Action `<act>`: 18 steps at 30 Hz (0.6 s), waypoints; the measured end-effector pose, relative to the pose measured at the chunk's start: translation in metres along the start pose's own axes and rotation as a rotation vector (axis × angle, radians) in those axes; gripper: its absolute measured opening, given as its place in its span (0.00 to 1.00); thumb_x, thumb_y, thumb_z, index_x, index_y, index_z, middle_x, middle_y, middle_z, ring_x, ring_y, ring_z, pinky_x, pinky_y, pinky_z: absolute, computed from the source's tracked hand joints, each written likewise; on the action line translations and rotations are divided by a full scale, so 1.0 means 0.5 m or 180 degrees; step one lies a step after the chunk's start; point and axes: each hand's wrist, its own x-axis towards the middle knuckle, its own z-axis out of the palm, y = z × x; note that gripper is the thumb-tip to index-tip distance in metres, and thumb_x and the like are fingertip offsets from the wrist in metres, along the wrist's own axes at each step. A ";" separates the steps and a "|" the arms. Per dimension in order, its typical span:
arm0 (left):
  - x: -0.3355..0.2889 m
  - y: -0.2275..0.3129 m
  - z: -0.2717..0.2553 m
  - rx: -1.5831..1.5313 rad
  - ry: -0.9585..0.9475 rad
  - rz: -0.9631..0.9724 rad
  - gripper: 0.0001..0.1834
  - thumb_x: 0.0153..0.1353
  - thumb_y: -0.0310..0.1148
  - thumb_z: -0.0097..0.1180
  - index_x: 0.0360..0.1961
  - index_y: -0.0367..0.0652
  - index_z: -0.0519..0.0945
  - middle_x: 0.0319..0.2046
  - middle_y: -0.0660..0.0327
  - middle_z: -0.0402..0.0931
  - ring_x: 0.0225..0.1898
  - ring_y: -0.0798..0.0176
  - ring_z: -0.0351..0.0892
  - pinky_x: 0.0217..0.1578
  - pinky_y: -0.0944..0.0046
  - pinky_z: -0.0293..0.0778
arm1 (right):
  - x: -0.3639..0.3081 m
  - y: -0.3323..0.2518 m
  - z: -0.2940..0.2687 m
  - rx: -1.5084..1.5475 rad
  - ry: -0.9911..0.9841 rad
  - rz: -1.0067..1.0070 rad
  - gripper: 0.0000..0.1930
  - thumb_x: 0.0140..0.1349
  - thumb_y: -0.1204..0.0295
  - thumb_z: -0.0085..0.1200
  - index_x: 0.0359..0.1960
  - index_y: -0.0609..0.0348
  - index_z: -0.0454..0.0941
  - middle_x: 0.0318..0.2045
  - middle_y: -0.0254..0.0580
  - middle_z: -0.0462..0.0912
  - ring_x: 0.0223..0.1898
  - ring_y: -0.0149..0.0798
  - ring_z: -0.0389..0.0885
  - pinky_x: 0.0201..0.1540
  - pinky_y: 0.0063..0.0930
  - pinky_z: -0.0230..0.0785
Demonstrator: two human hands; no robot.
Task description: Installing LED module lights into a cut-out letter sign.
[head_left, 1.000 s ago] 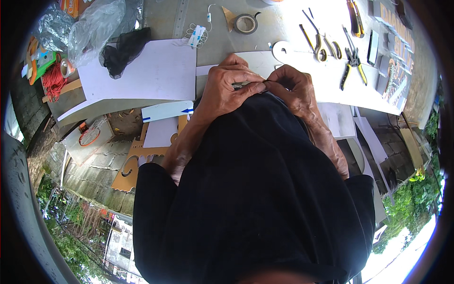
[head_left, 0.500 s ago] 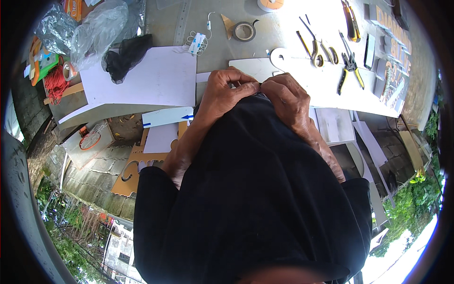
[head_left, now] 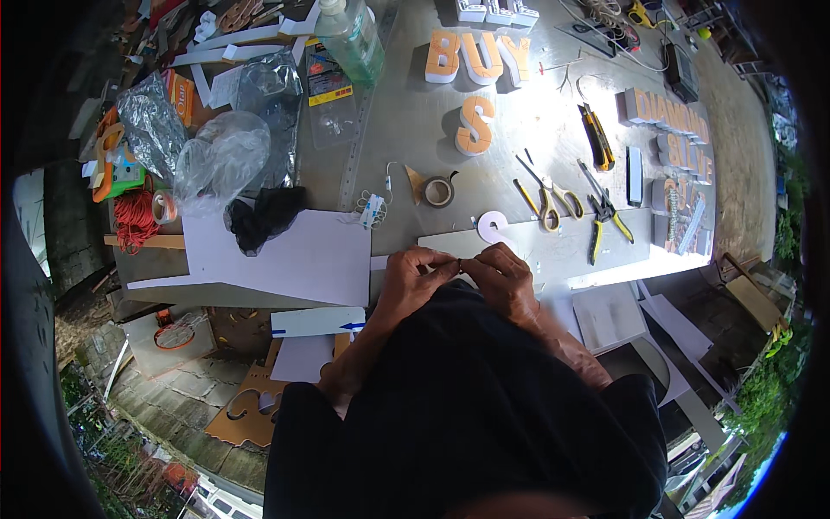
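Close to the table's front edge, my left hand (head_left: pixel 413 281) and my right hand (head_left: pixel 503 278) meet fingertip to fingertip. Both are closed in a pinch around something small and dark between them, too tiny to identify. Just beyond the fingers lies a white curved letter-shaped piece (head_left: pixel 493 227), on a pale sheet (head_left: pixel 596 241). Scissors (head_left: pixel 548 210), pliers (head_left: pixel 596 227) with yellow-and-black handles and a utility knife (head_left: pixel 596 138) rest to the right. Past my hands sits a roll of dark tape (head_left: pixel 438 192). To its left is a small bundle of white wire (head_left: pixel 372 212).
Thick block letters with orange-tan faces (head_left: pixel 474 125) stand at the far middle, others (head_left: pixel 679 121) at the right. Left are a white sheet (head_left: pixel 303 268), black mesh cloth (head_left: pixel 259 221), clear plastic bags (head_left: pixel 223 156), red cord (head_left: pixel 136 221) and a greenish bottle (head_left: pixel 353 43).
The view has tilted toward the table's far side, showing more letters and the bottle. My hands appear lower in the picture, still pinched together.
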 end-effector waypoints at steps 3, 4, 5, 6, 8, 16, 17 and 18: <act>-0.001 0.011 0.004 0.0390 0.0100 0.0358 0.07 0.60 0.27 0.71 0.39 0.38 0.90 0.36 0.56 0.84 0.37 0.68 0.82 0.41 0.66 0.76 | -0.001 0.001 0.001 -0.0057 0.0004 0.0026 0.19 0.45 0.85 0.64 0.43 0.60 0.85 0.30 0.38 0.79 0.33 0.41 0.80 0.34 0.35 0.76; -0.001 0.008 0.008 0.0407 0.0098 0.0404 0.07 0.60 0.27 0.71 0.39 0.38 0.90 0.36 0.56 0.84 0.37 0.68 0.82 0.41 0.66 0.76 | 0.000 0.000 0.001 -0.0078 0.0038 -0.0003 0.19 0.45 0.85 0.64 0.43 0.60 0.85 0.30 0.38 0.79 0.33 0.41 0.80 0.34 0.35 0.76; 0.000 0.000 0.014 0.0509 0.0268 0.0574 0.07 0.58 0.28 0.73 0.37 0.40 0.90 0.34 0.58 0.86 0.37 0.64 0.82 0.41 0.64 0.77 | -0.001 0.000 0.003 -0.0098 -0.0030 0.0098 0.19 0.46 0.85 0.64 0.42 0.60 0.85 0.30 0.39 0.78 0.33 0.41 0.80 0.34 0.36 0.76; 0.004 -0.007 0.016 0.0610 0.0439 0.0744 0.06 0.55 0.28 0.74 0.35 0.42 0.90 0.32 0.60 0.87 0.38 0.61 0.83 0.40 0.61 0.78 | 0.001 0.001 0.005 -0.0117 -0.0099 0.0198 0.18 0.46 0.84 0.64 0.42 0.60 0.85 0.29 0.39 0.78 0.33 0.42 0.79 0.34 0.36 0.76; 0.005 -0.015 0.015 0.0935 0.0564 0.1029 0.06 0.54 0.27 0.74 0.34 0.44 0.90 0.31 0.62 0.87 0.38 0.60 0.81 0.41 0.60 0.78 | 0.002 -0.003 0.008 -0.0123 -0.0133 0.0258 0.16 0.47 0.84 0.63 0.41 0.60 0.85 0.29 0.39 0.77 0.33 0.42 0.79 0.34 0.37 0.75; -0.008 -0.035 0.025 0.1967 0.0817 0.1998 0.11 0.49 0.23 0.73 0.34 0.47 0.89 0.32 0.67 0.86 0.40 0.60 0.79 0.44 0.62 0.75 | -0.008 -0.019 0.010 0.0044 -0.0356 0.0632 0.08 0.55 0.84 0.60 0.36 0.61 0.82 0.31 0.42 0.75 0.36 0.47 0.77 0.38 0.40 0.74; -0.004 -0.037 0.025 0.1995 0.0793 0.2068 0.10 0.50 0.24 0.72 0.34 0.49 0.88 0.32 0.69 0.86 0.42 0.59 0.78 0.46 0.59 0.73 | 0.000 -0.018 0.006 0.0084 -0.0447 0.0648 0.06 0.56 0.83 0.59 0.35 0.62 0.81 0.32 0.42 0.75 0.37 0.47 0.77 0.40 0.41 0.74; -0.006 -0.038 0.024 0.2019 0.0748 0.2113 0.09 0.50 0.25 0.70 0.33 0.50 0.87 0.33 0.70 0.85 0.43 0.59 0.77 0.48 0.56 0.71 | 0.001 -0.020 0.006 0.0137 -0.0547 0.0693 0.05 0.58 0.83 0.59 0.35 0.62 0.81 0.33 0.42 0.75 0.38 0.48 0.77 0.41 0.41 0.74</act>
